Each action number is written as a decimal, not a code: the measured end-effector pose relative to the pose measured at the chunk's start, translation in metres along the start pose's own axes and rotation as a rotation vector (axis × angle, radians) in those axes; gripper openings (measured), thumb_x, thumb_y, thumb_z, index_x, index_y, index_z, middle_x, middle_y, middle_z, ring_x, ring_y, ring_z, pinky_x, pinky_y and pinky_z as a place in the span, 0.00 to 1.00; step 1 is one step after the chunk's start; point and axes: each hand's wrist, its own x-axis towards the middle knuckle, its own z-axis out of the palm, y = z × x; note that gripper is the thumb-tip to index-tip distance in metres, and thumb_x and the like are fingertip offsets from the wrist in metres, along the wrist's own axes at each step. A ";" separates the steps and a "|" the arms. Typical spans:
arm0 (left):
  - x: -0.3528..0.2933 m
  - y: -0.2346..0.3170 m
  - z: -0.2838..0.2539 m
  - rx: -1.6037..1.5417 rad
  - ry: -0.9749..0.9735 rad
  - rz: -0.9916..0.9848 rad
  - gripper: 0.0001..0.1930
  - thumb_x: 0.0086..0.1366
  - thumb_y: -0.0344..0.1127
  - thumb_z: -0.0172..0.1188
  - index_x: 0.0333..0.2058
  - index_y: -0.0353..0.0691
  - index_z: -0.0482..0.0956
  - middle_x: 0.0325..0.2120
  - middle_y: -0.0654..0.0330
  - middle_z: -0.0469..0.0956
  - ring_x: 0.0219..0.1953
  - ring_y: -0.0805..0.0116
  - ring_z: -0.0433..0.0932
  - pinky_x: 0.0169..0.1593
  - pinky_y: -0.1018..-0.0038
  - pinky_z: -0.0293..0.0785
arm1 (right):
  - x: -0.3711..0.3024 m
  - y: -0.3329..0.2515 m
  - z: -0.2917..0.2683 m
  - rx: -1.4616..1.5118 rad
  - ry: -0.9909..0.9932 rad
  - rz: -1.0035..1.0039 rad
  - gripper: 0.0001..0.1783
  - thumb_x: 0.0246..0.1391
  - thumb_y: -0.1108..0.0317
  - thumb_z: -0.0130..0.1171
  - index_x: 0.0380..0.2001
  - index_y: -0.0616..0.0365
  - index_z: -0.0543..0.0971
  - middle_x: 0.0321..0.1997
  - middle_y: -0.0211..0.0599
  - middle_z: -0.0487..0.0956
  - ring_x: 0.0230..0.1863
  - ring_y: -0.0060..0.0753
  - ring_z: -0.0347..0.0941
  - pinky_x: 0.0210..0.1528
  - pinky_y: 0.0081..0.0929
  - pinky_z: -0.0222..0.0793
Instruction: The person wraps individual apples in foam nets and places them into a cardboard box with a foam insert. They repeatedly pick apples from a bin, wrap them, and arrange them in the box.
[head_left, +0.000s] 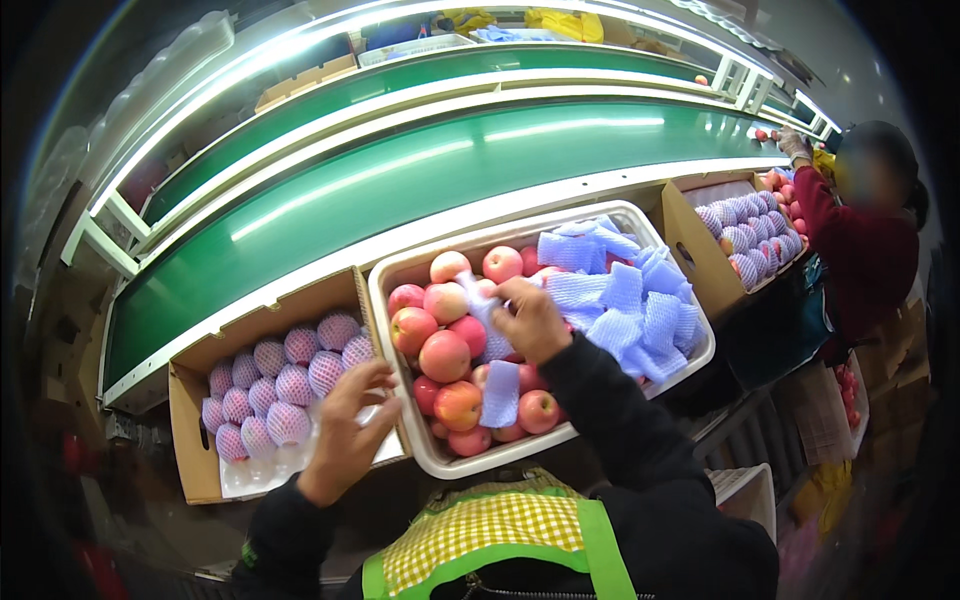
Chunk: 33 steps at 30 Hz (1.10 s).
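My right hand [532, 318] is over a white tub [408, 432] of loose apples, its fingers closed on a pale foam net sleeve [478, 300] that looks smeared by motion. Red and yellow apples [444, 356] fill the tub's left part; a pile of flat lilac-blue foam net sleeves [622, 325] covers its right part. One such sleeve lies apart on the apples near the front. My left hand [350, 428] hovers between the tub and a cardboard box [195, 470], fingers apart and nothing in them. Inside that box, apples in foam nets [265, 395] sit in rows on a white tray.
Beyond the tub runs a green conveyor belt [370, 180] with a white rail. To the right stands another cardboard box [695, 255] with netted apples. A person [860, 240] in a dark red sleeve reaches a gloved hand toward apples on the belt there.
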 end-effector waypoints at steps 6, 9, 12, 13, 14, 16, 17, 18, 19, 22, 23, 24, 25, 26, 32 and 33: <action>0.029 0.016 0.102 -0.494 -0.193 -0.189 0.31 0.59 0.33 0.58 0.57 0.32 0.54 0.45 0.59 0.67 0.46 0.74 0.68 0.47 0.80 0.67 | -0.049 -0.036 -0.041 0.934 -0.351 0.301 0.04 0.50 0.73 0.56 0.30 0.62 0.74 0.24 0.24 0.72 0.25 0.11 0.64 0.27 0.14 0.63; 0.035 0.015 0.117 -0.366 -0.137 -0.261 0.16 0.60 0.29 0.55 0.47 0.32 0.70 0.32 0.64 0.74 0.35 0.78 0.71 0.37 0.80 0.69 | -0.059 -0.017 -0.070 0.771 -0.337 0.257 0.03 0.48 0.75 0.55 0.29 0.62 0.73 0.22 0.26 0.71 0.25 0.15 0.65 0.27 0.18 0.63; 0.040 0.022 0.143 0.172 0.114 0.056 0.07 0.54 0.25 0.55 0.33 0.32 0.75 0.21 0.56 0.73 0.21 0.76 0.70 0.27 0.77 0.68 | -0.068 -0.001 -0.069 0.141 0.074 -0.231 0.10 0.41 0.79 0.53 0.31 0.62 0.70 0.26 0.44 0.68 0.28 0.44 0.67 0.31 0.32 0.66; 0.038 0.028 0.147 0.220 0.095 -0.041 0.07 0.54 0.26 0.55 0.33 0.33 0.74 0.21 0.54 0.72 0.22 0.74 0.70 0.28 0.77 0.68 | -0.069 -0.017 -0.077 0.196 0.138 -0.351 0.10 0.41 0.78 0.54 0.32 0.64 0.69 0.31 0.46 0.68 0.33 0.47 0.68 0.34 0.35 0.67; 0.038 0.027 0.148 0.285 0.077 0.080 0.07 0.54 0.26 0.55 0.33 0.33 0.74 0.20 0.55 0.71 0.23 0.74 0.70 0.28 0.77 0.68 | -0.069 -0.033 -0.089 0.261 0.091 -0.530 0.12 0.41 0.78 0.54 0.33 0.65 0.69 0.36 0.46 0.68 0.38 0.48 0.68 0.38 0.34 0.68; 0.046 0.045 0.162 0.218 0.023 -0.073 0.07 0.54 0.26 0.54 0.34 0.34 0.73 0.20 0.61 0.71 0.26 0.76 0.70 0.29 0.78 0.67 | -0.078 -0.038 -0.096 0.348 0.024 -0.667 0.17 0.41 0.77 0.56 0.37 0.66 0.68 0.39 0.46 0.68 0.41 0.47 0.69 0.41 0.35 0.68; 0.045 0.046 0.163 0.053 0.098 -0.049 0.06 0.55 0.25 0.54 0.33 0.35 0.72 0.21 0.66 0.70 0.25 0.78 0.69 0.27 0.79 0.66 | -0.084 -0.040 -0.090 0.322 0.036 -0.628 0.18 0.40 0.77 0.56 0.38 0.66 0.68 0.39 0.46 0.68 0.41 0.47 0.69 0.41 0.35 0.68; 0.041 0.044 0.162 -0.072 0.131 -0.093 0.05 0.55 0.24 0.53 0.32 0.35 0.72 0.21 0.67 0.70 0.24 0.78 0.68 0.26 0.80 0.66 | -0.083 -0.037 -0.089 0.228 0.115 -0.607 0.18 0.40 0.76 0.57 0.38 0.66 0.68 0.39 0.47 0.68 0.41 0.48 0.69 0.41 0.35 0.69; 0.037 0.042 0.158 -0.201 0.182 -0.144 0.04 0.56 0.23 0.52 0.31 0.35 0.71 0.21 0.68 0.70 0.23 0.79 0.68 0.25 0.81 0.66 | -0.083 -0.033 -0.084 0.142 0.178 -0.591 0.18 0.40 0.76 0.57 0.39 0.67 0.68 0.39 0.47 0.68 0.40 0.48 0.69 0.41 0.36 0.69; 0.033 0.032 0.160 0.109 0.283 -0.022 0.06 0.53 0.26 0.56 0.30 0.33 0.72 0.20 0.59 0.71 0.21 0.73 0.70 0.25 0.75 0.68 | -0.094 -0.022 -0.086 0.106 -0.144 -0.412 0.17 0.41 0.71 0.57 0.37 0.64 0.69 0.37 0.46 0.72 0.38 0.46 0.71 0.38 0.36 0.69; 0.036 0.030 0.164 0.273 0.289 0.146 0.06 0.51 0.27 0.57 0.29 0.34 0.72 0.20 0.51 0.71 0.21 0.63 0.73 0.26 0.70 0.69 | -0.091 -0.025 -0.092 0.186 -0.192 -0.349 0.15 0.41 0.72 0.56 0.36 0.60 0.70 0.33 0.45 0.74 0.35 0.45 0.72 0.35 0.36 0.68; 0.043 0.042 0.172 0.321 0.241 0.218 0.08 0.51 0.28 0.58 0.31 0.35 0.73 0.21 0.48 0.72 0.21 0.55 0.73 0.26 0.68 0.69 | -0.096 -0.016 -0.090 0.039 -0.272 -0.220 0.14 0.40 0.72 0.56 0.34 0.59 0.71 0.31 0.45 0.74 0.34 0.46 0.71 0.35 0.38 0.67; 0.037 0.043 0.173 0.301 0.185 0.243 0.08 0.51 0.29 0.58 0.31 0.35 0.72 0.20 0.49 0.71 0.21 0.53 0.73 0.25 0.66 0.68 | -0.098 -0.001 -0.082 0.090 -0.443 -0.178 0.14 0.41 0.72 0.55 0.35 0.62 0.71 0.31 0.48 0.74 0.34 0.49 0.71 0.35 0.40 0.67; 0.026 0.037 0.173 0.265 0.161 0.233 0.07 0.52 0.28 0.57 0.31 0.35 0.71 0.19 0.49 0.71 0.21 0.52 0.72 0.24 0.64 0.66 | -0.089 -0.017 -0.095 0.129 -0.597 -0.111 0.12 0.43 0.72 0.54 0.33 0.63 0.70 0.32 0.48 0.73 0.35 0.47 0.72 0.38 0.37 0.67; 0.010 0.029 0.164 0.221 -0.009 0.394 0.06 0.53 0.27 0.56 0.30 0.35 0.70 0.19 0.50 0.71 0.22 0.52 0.72 0.25 0.64 0.67 | -0.105 -0.009 -0.056 1.775 -0.520 0.545 0.25 0.59 0.58 0.41 0.55 0.64 0.60 0.53 0.40 0.68 0.54 0.34 0.64 0.58 0.30 0.56; 0.009 0.027 0.160 0.214 -0.040 0.351 0.07 0.53 0.28 0.57 0.31 0.36 0.71 0.20 0.51 0.71 0.23 0.53 0.73 0.26 0.65 0.67 | -0.106 -0.004 -0.047 1.727 -0.547 0.629 0.26 0.60 0.56 0.39 0.55 0.64 0.60 0.53 0.40 0.67 0.55 0.34 0.63 0.59 0.30 0.55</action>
